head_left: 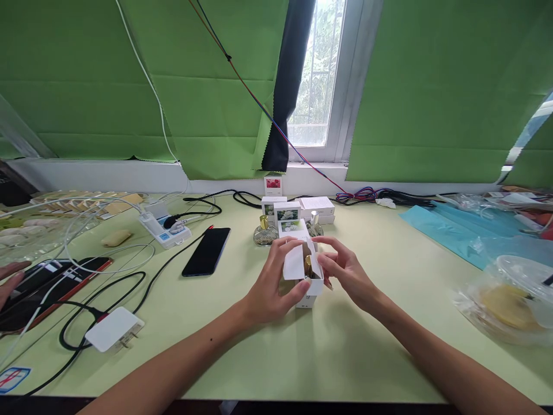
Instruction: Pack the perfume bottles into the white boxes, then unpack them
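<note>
A small white box (pixel 306 301) stands upright on the table with its top flaps open. Inside it shows the gold cap (pixel 308 266) of a bottle. My left hand (pixel 273 285) is wrapped round the box's left side, thumb at the front. At the right rim, the bent fingers of my right hand (pixel 345 268) touch a flap. Just behind stand white boxes with flower pictures (pixel 288 214), between a glass bottle with a gold cap (pixel 265 233) and another with a silver cap (pixel 314 222).
A black phone (pixel 206 252) lies left of the boxes, near a power strip (pixel 165 229), cables and a white charger (pixel 114 329). Another person's hand (pixel 11 279) is at the far left. Blue sheets (pixel 449 230) and a bagged plastic container (pixel 514 305) lie on the right.
</note>
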A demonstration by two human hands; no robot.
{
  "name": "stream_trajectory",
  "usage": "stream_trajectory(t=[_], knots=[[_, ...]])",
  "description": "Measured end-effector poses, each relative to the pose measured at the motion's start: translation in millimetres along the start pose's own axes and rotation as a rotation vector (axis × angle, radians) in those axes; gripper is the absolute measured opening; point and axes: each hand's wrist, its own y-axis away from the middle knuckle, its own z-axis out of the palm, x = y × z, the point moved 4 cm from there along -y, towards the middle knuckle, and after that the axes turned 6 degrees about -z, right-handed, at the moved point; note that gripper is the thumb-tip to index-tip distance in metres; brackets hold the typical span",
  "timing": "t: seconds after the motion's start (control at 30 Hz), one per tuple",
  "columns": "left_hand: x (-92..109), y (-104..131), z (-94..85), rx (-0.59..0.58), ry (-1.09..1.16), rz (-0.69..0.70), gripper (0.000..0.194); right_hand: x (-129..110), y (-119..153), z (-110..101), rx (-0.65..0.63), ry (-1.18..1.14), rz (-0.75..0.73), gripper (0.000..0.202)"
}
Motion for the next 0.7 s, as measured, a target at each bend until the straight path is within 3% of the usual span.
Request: stream_trajectory(t=[0.7], knots=[[1.5,-0.7,-1.1,-0.021,-0.039,-0.039,0.047,-1.9,0.8,0.6,0.02,0.003,0.0,0.054]])
